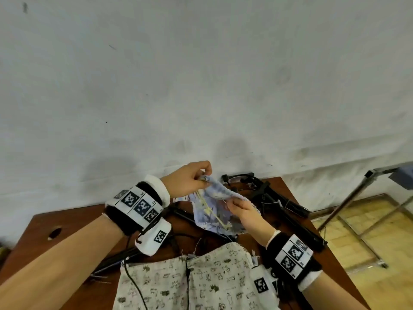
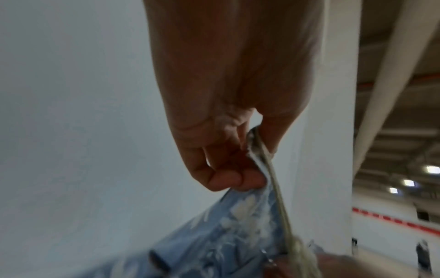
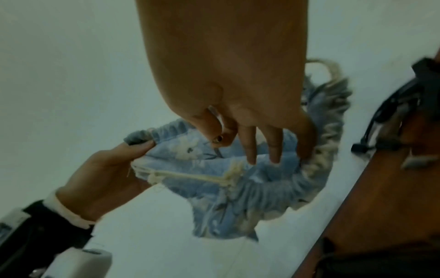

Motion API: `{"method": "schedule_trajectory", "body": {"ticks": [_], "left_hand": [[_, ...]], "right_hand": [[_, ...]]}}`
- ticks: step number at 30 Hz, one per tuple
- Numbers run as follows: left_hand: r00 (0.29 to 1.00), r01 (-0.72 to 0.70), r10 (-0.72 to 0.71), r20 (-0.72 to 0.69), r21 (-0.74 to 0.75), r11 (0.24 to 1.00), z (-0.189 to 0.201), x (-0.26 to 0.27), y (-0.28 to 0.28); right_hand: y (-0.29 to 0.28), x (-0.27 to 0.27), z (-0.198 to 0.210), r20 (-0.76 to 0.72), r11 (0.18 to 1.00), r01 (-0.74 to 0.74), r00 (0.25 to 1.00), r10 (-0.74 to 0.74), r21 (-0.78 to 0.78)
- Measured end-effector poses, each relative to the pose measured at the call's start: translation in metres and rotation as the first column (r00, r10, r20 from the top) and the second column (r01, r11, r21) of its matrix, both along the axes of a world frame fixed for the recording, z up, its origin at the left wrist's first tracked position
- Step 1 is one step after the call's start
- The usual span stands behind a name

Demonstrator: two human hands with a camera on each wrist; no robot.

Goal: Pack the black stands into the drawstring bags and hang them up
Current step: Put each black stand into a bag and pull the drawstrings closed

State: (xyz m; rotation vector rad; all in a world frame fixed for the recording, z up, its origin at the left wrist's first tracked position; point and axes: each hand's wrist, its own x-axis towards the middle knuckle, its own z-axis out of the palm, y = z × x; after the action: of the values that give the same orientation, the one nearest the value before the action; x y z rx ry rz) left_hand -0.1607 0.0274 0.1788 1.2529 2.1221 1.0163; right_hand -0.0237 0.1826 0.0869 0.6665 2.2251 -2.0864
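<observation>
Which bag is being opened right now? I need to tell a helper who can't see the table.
Above the brown table by the white wall, both hands hold up a small bag. It is the pale blue floral bag with a cream drawstring, unlike the larger cream animal-print bag lying flat nearer the person.

— What can't you make out?
— My arms and the blue bag [image 1: 214, 211] cover most of the black stands [image 1: 279, 204].
— Below the blue bag?
— The cream bag [image 1: 190, 285] runs off the frame.
</observation>
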Motion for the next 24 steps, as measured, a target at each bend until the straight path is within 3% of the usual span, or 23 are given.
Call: {"method": "schedule_trajectory", "body": {"ticks": [3,5,10,12,14,17,20,24], "left_hand": [[0.992,-0.042,0.034,-0.118,-0.063,0.997,0.001,0.006,-0.013],[0.993,-0.029,0.016,-0.121,-0.112,0.993,0.001,0.015,-0.018],[0.994,0.001,-0.016,-0.108,-0.138,0.990,-0.010,0.034,-0.021],[0.998,0.037,-0.045,-0.053,-0.154,0.987,-0.011,0.039,-0.019],[0.995,0.070,-0.085,-0.047,-0.273,0.959,-0.011,0.044,-0.014],[0.971,0.039,-0.148,-0.187,-0.488,0.872,-0.017,0.053,-0.006],[0.923,0.047,-0.267,-0.276,-0.610,0.791,-0.025,0.066,0.005],[0.937,0.127,-0.309,-0.163,-0.665,0.736,-0.042,0.069,0.012]], "right_hand": [[0.018,0.019,0.006,0.064,0.963,-0.073,0.996,0.059,0.258],[0.027,0.027,0.011,0.122,0.909,-0.148,0.987,0.109,0.389],[0.032,0.041,0.025,0.386,0.646,-0.380,0.912,0.141,0.662],[0.035,0.047,0.029,0.430,0.559,-0.430,0.892,0.142,0.709],[0.040,0.051,0.033,0.460,0.524,-0.458,0.877,0.136,0.718],[0.044,0.059,0.034,0.456,0.488,-0.433,0.886,0.079,0.758],[0.040,0.064,0.024,0.454,0.384,-0.425,0.891,0.017,0.820],[0.036,0.067,0.007,0.372,0.345,-0.349,0.928,0.000,0.872]]}}
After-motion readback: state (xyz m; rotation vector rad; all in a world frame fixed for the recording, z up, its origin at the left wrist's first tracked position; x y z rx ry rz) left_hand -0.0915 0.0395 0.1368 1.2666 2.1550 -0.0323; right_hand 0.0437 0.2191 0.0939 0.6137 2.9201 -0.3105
